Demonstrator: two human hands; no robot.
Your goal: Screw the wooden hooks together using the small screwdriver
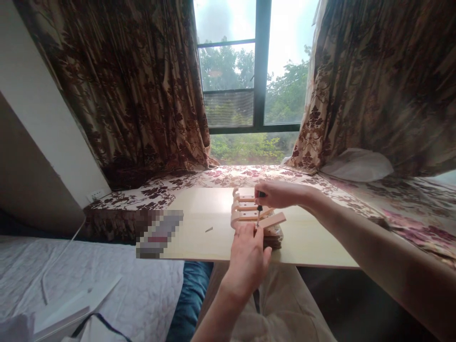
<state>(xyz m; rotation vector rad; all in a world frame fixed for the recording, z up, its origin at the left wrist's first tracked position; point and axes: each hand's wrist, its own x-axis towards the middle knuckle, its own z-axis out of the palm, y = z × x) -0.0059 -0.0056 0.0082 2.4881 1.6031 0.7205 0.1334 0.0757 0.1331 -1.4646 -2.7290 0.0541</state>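
Note:
Several pale wooden pieces (245, 205) with rounded, curved left ends lie in a row on the board. My right hand (273, 194) is closed around the dark handle of a screwdriver (259, 209), held upright with its shaft pointing down at the nearest piece. At the near end of the row, my left hand (248, 247) presses its fingers on that wooden piece and steadies it close to the screwdriver tip. The tip's exact contact is hard to see between the fingers. A flat wooden strip (274, 220) sticks out to the right at an angle, above a small plastic-wrapped stack (273, 237).
The pale board (203, 247) lies across my lap and the patterned window seat (171, 183). A small pointed sliver (209, 229) and a blurred-out object (160, 235) are on its left side. A white quilted bed (142, 285) is at left.

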